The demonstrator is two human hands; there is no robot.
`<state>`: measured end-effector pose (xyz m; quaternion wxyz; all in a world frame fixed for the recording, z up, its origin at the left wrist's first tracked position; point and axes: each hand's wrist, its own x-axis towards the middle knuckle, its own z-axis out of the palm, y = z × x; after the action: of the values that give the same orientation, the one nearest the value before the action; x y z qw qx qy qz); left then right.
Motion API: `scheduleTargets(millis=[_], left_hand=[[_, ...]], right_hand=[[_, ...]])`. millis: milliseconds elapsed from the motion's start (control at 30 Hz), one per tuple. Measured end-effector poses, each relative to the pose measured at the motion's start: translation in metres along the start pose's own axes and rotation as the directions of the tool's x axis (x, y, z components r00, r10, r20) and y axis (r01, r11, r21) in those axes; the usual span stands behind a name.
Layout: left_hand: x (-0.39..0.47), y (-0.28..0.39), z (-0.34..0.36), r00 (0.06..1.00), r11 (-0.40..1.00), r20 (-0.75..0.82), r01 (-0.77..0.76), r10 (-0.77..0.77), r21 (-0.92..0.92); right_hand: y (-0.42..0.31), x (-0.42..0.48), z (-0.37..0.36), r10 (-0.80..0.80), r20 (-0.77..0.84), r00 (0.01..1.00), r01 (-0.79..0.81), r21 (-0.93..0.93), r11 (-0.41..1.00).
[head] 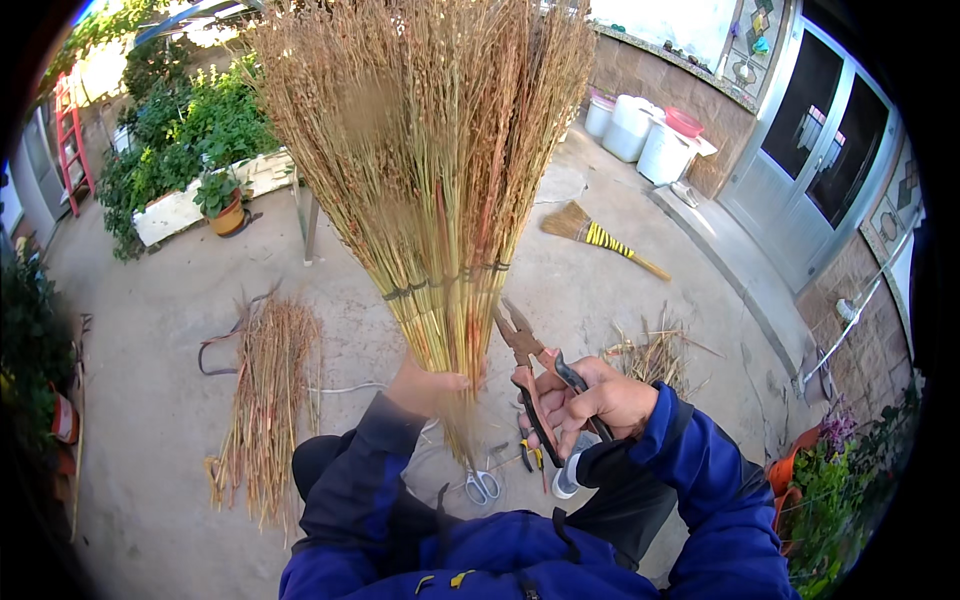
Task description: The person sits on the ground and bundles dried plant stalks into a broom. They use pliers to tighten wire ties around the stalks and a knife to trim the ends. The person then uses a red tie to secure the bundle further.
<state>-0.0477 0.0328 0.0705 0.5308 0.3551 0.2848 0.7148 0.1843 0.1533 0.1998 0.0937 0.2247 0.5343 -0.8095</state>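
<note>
A large fan-shaped bundle of dried broom stalks [442, 187] stands upright before me, bound by dark ties across its lower part. My left hand [429, 384] grips its narrow stalk end below the ties. In my right hand [592, 401] is a pair of rusty pliers [529, 352] with red and black handles, jaws parted and close to the right edge of the stalks. White-handled scissors [482, 487] lie on the ground below the bundle. Yellow-and-black pliers [531, 451] are beside them, partly hidden by the right hand's pliers.
Loose stalks [270, 405] lie at the left, beside a dark strap [212, 360]. A finished hand broom [600, 238] and stalk scraps [660, 356] are on the right. Farther off are white buckets [634, 129], a step [720, 262] and a potted plant [226, 214].
</note>
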Motion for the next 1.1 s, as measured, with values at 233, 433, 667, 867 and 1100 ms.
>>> scheduleTargets(millis=[233,433,667,867,1100], left_hand=[[-0.001,0.002,0.006,1.000,1.000,-0.018,0.006,-0.005,0.026],[-0.001,-0.001,-0.004,0.998,0.998,0.041,0.040,-0.038,-0.043],[-0.002,0.007,0.004,0.998,0.998,0.023,0.060,-0.059,-0.036],[-0.004,0.012,0.004,1.000,0.996,0.006,-0.024,0.023,0.087],[0.009,-0.005,0.002,0.987,0.935,-0.112,-0.072,0.117,0.346]], right_hand=[[0.004,0.002,-0.006,-0.057,0.085,0.995,0.051,0.072,0.996],[0.000,0.002,-0.003,-0.048,0.077,0.996,0.044,0.048,0.998],[-0.001,0.000,-0.010,-0.008,0.028,1.000,0.010,-0.072,0.997],[-0.007,-0.006,0.006,0.001,-0.129,0.992,-0.008,-0.053,0.999],[0.003,0.001,0.005,-0.257,-0.410,0.875,-0.115,-0.692,0.712]])
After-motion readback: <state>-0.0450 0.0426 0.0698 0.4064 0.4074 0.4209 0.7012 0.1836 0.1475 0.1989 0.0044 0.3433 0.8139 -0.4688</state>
